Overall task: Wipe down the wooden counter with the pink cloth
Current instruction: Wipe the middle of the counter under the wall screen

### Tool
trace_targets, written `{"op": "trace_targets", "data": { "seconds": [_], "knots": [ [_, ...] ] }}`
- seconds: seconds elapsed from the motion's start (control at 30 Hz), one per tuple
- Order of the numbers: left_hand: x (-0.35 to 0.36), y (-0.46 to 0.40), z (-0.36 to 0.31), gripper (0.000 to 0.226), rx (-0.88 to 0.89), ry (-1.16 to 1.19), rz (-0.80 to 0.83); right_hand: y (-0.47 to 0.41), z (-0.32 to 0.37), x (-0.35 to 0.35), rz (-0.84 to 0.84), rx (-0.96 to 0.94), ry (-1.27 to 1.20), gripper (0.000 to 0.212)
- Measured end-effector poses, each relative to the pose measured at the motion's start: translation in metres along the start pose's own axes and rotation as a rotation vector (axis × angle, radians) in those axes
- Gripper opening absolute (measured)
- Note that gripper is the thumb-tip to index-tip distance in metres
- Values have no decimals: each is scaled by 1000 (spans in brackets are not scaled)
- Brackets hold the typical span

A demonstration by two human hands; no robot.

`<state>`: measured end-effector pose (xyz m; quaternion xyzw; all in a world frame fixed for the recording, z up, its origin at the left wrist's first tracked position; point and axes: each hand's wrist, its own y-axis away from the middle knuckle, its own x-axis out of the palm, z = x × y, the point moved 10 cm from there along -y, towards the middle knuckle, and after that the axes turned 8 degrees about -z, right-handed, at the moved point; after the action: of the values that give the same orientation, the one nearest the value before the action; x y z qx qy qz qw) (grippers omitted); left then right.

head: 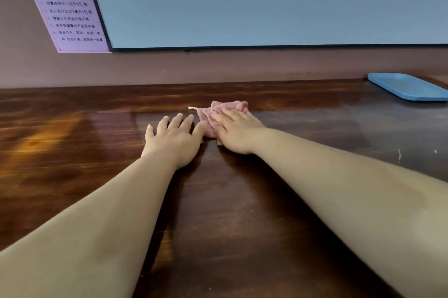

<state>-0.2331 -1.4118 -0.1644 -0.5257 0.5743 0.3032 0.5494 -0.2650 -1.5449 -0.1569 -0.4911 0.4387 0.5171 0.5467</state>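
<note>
A crumpled pink cloth (pixel 224 109) lies on the dark wooden counter (pixel 266 200), a little beyond its middle. My right hand (pixel 238 131) presses flat on the cloth with straight fingers and covers its near part. My left hand (pixel 173 136) rests palm down on the bare wood just left of the cloth, fingers spread, its thumb next to the cloth's edge. Both forearms stretch out across the counter.
A blue tray (pixel 409 86) sits at the counter's far right. A brown wall rises behind the counter, carrying a large framed grey screen (pixel 266 1) and a pink printed notice (pixel 70 4). The wood left of my hands looks glossy.
</note>
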Motion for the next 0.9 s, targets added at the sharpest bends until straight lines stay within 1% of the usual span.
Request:
{"op": "trace_targets", "data": {
  "seconds": [0.07,0.13,0.2,0.23,0.3,0.37,0.43,0.47,0.57,0.63,0.7,0.83,0.9],
  "knots": [
    [-24,0,2,65,-22,265,-160,-1,5,-1,0,39,-6,54],
    [-51,3,14,56,-61,529,-323,13,17,9,41,-18,-36,54],
    [-67,14,23,50,-60,583,-394,35,23,17,35,-112,-58,55],
    [-74,21,27,49,-38,556,-400,38,27,15,9,-144,-65,55],
    [-74,31,28,48,27,467,-339,34,24,14,12,-123,-65,54],
    [-67,41,36,51,45,327,-235,17,20,9,26,-24,-46,54],
    [-64,54,55,56,2,165,-164,8,23,3,14,59,-15,55],
    [-64,60,67,57,-25,85,-145,9,29,3,18,49,-15,55],
    [-65,78,102,60,-78,-68,-110,38,47,22,68,-118,-31,57],
    [-61,87,116,63,-122,-75,-95,47,48,22,52,-149,-52,56],
    [-57,88,120,66,-159,-62,-71,36,48,16,60,-107,-56,55],
    [-56,89,117,68,-146,-80,-69,18,56,8,28,-11,2,54],
    [-56,90,119,68,-153,-83,-68,30,64,12,49,-80,-28,55]
  ]
}}
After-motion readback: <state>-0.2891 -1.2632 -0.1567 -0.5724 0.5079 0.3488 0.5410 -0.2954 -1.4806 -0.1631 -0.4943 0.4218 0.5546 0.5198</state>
